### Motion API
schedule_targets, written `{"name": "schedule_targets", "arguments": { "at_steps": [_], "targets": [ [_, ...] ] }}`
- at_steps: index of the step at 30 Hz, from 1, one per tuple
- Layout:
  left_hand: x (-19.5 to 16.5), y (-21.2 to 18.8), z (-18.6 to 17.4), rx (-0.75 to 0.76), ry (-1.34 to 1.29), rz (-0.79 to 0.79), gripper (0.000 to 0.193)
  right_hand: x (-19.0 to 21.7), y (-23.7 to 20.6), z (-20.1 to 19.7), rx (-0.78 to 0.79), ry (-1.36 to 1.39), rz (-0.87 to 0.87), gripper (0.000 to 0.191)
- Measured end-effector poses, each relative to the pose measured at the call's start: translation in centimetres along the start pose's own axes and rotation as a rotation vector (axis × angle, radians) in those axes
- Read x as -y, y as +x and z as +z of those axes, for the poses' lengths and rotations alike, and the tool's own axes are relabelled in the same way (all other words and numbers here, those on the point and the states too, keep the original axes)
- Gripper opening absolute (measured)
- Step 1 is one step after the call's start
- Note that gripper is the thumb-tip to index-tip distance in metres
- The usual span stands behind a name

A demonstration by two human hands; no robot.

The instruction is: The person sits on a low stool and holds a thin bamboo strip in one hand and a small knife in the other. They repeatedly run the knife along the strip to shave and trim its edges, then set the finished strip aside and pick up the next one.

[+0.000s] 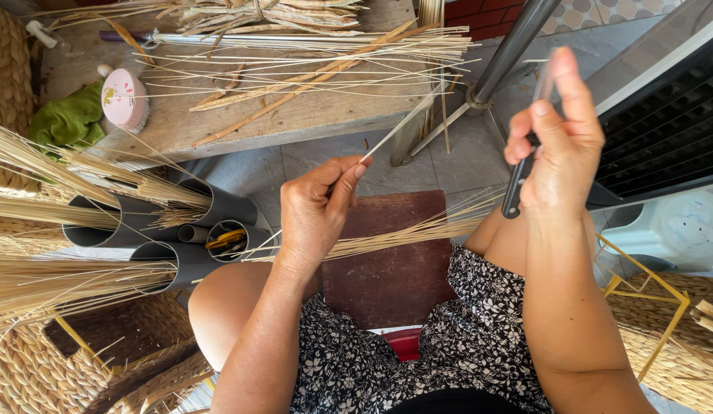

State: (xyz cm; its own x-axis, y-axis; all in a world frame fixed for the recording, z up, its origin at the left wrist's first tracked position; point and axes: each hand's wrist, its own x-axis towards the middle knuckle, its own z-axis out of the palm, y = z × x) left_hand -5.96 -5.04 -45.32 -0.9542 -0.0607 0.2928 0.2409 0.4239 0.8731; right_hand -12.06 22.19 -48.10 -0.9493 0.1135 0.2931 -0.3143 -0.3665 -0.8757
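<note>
Pinching one thin straw strip in my left hand; right hand is clamped on a dark-handled knife. Many stalks on the lap board remain unworked, I judge.

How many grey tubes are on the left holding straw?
4 visible: upper left tube, upper right tube, lower left tube, lower right tube. A small inner tube sits between them; straw may hide more.
</note>
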Motion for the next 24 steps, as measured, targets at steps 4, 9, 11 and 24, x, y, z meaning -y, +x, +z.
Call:
{"name": "schedule_targets", "arguments": {
  "at_steps": [4,9,11,24],
  "targets": [
    [0.6,0.3,0.6,0.028,-0.031,-0.019,0.011,-0.3,-1.6,1.4,0.137,-0.086,0.042,0.067],
    [0.4,0.1,2.0,0.116,-0.002,0.080,0.016,-2.7,-4.0,4.8,0.554,-0.146,0.328,0.052],
    [0.3,0.1,1.8,0.118,0.003,0.155,0.020,-2.8,-3.5,4.6,0.533,-0.146,0.283,0.043],
    [0.3,-0.1,0.3,0.202,0.050,-0.064,0.014,-3.4,-3.8,4.8,0.435,-0.244,0.261,0.031]
  ]
}}
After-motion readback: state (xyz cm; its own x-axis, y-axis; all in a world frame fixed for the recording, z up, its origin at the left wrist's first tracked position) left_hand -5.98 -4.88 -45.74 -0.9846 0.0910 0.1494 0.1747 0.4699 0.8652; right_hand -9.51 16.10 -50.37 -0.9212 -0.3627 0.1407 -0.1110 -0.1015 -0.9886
